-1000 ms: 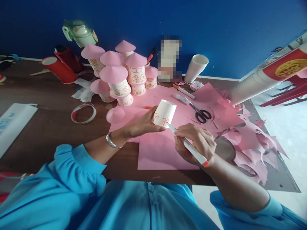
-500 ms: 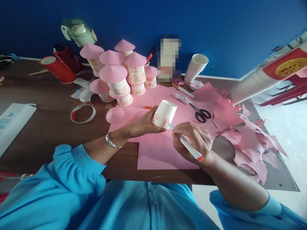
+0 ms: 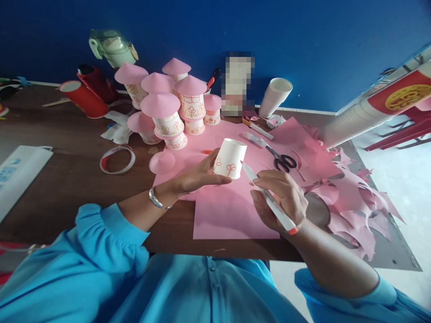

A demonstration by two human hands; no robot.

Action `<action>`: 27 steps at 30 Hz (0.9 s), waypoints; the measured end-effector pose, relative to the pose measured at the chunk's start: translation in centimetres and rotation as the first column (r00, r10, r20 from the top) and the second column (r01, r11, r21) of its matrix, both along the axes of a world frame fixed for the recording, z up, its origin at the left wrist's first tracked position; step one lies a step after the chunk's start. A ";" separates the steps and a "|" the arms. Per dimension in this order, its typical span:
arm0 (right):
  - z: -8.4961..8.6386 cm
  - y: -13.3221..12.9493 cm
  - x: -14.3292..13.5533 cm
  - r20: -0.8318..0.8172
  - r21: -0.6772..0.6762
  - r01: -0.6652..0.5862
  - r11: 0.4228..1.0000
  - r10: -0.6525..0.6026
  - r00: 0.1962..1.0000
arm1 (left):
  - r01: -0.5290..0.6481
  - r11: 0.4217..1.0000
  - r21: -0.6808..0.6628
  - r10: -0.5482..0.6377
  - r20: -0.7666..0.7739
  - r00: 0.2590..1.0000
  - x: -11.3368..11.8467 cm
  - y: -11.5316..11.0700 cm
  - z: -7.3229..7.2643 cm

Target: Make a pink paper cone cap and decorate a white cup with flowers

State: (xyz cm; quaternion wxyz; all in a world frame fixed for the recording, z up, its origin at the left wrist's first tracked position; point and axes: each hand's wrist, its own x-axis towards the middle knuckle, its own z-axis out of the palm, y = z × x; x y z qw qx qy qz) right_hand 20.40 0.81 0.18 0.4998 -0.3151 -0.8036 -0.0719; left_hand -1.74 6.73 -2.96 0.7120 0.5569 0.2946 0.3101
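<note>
My left hand (image 3: 202, 172) grips a white paper cup (image 3: 232, 154) by its left side and lower rim, tilted slightly. Red-orange flower outlines show on the cup's wall. In my right hand (image 3: 281, 197) is a white felt-tip marker (image 3: 271, 199) with an orange-red end; its tip points at the cup's right side, close to the wall. Below both hands lie pink paper sheets (image 3: 232, 220). A pink paper cone (image 3: 162, 162) rests left of the cup, and an orange marker cap (image 3: 206, 152) lies just behind my left hand.
Decorated cups with pink cone roofs (image 3: 160, 105) stand in a cluster at back left. A tape roll (image 3: 117, 160) lies left, black-handled scissors (image 3: 284, 162) right. Behind stand stacked cups (image 3: 275, 96). Pink scraps (image 3: 353, 206) cover the right side; a red tube (image 3: 84, 99) lies far left.
My right hand has drawn back to the right and slightly down with the marker, its tip leaving the flower. The cup has turned slightly in my left hand.
</note>
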 end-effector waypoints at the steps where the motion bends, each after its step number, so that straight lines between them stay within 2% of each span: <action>1: 0.0 0.0 0.1 0.000 -0.008 0.007 1.000 -0.007 1.000 | 0.003 1.000 -0.022 -0.003 0.012 1.000 0.0 0.0 -0.1; 8: -0.1 0.3 0.0 -0.031 -0.030 0.003 1.000 -0.004 1.000 | 0.021 0.999 -0.043 -0.018 0.073 0.997 0.2 0.1 0.2; 13: -0.1 0.2 -0.3 0.005 -0.038 -0.047 0.998 0.048 0.999 | -0.031 1.000 -0.001 0.031 -0.005 0.999 0.2 -0.3 0.9; 18: 0.2 0.4 -0.7 0.040 -0.006 -0.135 0.991 0.135 0.990 | -0.069 0.991 0.112 0.078 -0.072 0.994 0.0 -0.1 0.4; 27: 0.2 0.4 -0.7 0.056 -0.034 -0.110 0.993 0.112 0.992 | -0.087 0.988 0.126 0.102 -0.118 0.988 0.2 -0.1 0.6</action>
